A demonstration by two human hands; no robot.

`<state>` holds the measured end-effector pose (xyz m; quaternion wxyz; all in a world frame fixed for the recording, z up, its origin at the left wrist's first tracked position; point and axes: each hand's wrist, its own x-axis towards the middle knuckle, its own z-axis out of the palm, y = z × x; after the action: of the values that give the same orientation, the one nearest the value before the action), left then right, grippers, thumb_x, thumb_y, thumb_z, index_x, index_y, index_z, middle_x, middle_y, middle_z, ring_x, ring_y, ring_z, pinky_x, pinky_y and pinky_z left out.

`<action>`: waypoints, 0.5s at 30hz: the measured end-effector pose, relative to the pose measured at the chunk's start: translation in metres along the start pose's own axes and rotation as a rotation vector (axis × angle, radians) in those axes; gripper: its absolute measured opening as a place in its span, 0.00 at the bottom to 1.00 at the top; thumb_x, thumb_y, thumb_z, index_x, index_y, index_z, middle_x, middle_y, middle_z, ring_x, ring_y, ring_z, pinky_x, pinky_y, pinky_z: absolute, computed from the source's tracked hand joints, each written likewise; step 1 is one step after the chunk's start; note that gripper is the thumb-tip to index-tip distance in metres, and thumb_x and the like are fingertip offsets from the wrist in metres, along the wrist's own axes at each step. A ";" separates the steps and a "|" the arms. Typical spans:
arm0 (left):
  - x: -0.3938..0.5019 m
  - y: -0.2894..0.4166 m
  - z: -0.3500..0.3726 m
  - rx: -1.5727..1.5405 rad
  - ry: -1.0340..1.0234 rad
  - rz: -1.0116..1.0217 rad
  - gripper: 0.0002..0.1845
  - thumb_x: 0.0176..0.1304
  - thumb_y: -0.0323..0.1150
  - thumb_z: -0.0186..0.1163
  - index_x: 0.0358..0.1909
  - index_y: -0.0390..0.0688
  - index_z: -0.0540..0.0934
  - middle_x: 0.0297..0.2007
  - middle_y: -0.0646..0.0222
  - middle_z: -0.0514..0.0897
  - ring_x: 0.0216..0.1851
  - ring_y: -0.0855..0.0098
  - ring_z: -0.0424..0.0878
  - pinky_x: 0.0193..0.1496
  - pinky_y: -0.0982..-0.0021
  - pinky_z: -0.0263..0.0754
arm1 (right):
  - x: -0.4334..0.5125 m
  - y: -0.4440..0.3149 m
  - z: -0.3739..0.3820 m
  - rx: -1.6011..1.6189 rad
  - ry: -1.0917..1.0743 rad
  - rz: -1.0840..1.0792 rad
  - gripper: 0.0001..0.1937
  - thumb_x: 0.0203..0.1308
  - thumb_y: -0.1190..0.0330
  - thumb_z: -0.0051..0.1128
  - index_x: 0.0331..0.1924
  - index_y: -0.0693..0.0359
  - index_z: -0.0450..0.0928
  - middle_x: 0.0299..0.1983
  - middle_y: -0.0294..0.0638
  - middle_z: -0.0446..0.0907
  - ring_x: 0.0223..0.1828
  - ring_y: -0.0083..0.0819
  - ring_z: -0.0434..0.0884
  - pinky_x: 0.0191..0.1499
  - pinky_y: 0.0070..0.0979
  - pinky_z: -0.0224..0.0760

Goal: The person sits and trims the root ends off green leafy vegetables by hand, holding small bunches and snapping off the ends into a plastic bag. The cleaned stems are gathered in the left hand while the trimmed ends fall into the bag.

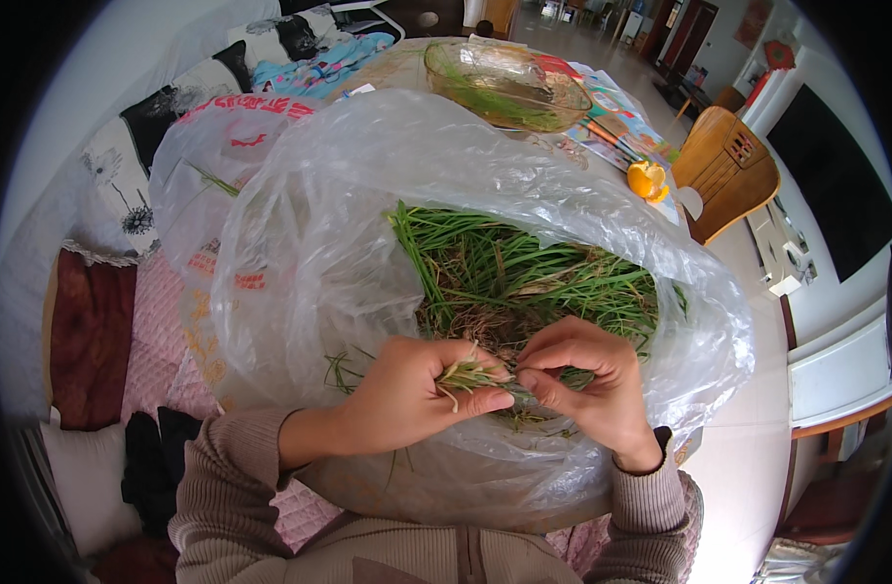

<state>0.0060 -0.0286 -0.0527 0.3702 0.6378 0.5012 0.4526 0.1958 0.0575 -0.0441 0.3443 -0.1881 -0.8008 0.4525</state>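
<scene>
My left hand (402,398) is closed around a small bunch of thin green stalks (464,374) with pale ends that poke out between thumb and fingers. Against the right side of this bunch, the thumb and forefinger of my right hand (592,379) pinch at the stalks; the exact bit between the fingertips is too small to make out. Just beyond both hands lies a heap of long, grass-like greens (541,263), with tangled brown roots (490,321) on its near side. The heap rests in a wide-open clear plastic bag (490,160).
Behind the bag stands an amber glass bowl (519,117) with some green blades in it. Orange peel (647,181) lies on printed paper to its right. A wooden chair (727,171) stands at the table's right; a sofa with a pink quilted cover (157,314) runs along the left.
</scene>
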 end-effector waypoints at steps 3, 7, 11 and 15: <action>0.001 -0.002 0.003 -0.062 0.014 0.009 0.06 0.57 0.30 0.63 0.32 0.38 0.80 0.20 0.74 0.79 0.20 0.87 0.70 0.21 0.82 0.61 | 0.002 0.000 0.002 -0.047 -0.015 -0.053 0.07 0.47 0.79 0.65 0.33 0.65 0.81 0.32 0.39 0.78 0.29 0.20 0.77 0.30 0.16 0.70; 0.000 -0.004 0.000 -0.048 0.030 -0.033 0.06 0.58 0.30 0.63 0.30 0.37 0.80 0.18 0.74 0.78 0.20 0.88 0.69 0.21 0.82 0.61 | 0.001 -0.008 0.002 -0.014 0.159 0.061 0.10 0.46 0.77 0.67 0.36 0.63 0.82 0.31 0.37 0.76 0.25 0.18 0.73 0.26 0.15 0.66; 0.001 -0.004 0.001 -0.033 0.067 -0.016 0.06 0.58 0.29 0.63 0.30 0.36 0.80 0.17 0.75 0.77 0.19 0.88 0.69 0.21 0.82 0.60 | -0.002 -0.015 -0.001 -0.153 0.122 0.030 0.13 0.44 0.76 0.67 0.38 0.61 0.82 0.29 0.34 0.74 0.22 0.17 0.69 0.23 0.15 0.60; 0.001 -0.004 0.002 -0.010 0.074 0.011 0.05 0.57 0.29 0.63 0.29 0.37 0.80 0.17 0.76 0.77 0.18 0.88 0.68 0.19 0.82 0.59 | -0.001 -0.009 0.007 -0.322 0.083 -0.100 0.11 0.43 0.76 0.68 0.34 0.62 0.82 0.26 0.33 0.74 0.23 0.20 0.71 0.23 0.16 0.60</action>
<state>0.0069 -0.0268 -0.0564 0.3520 0.6216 0.5089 0.4804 0.1914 0.0479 -0.0388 0.3647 -0.2194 -0.8563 0.2926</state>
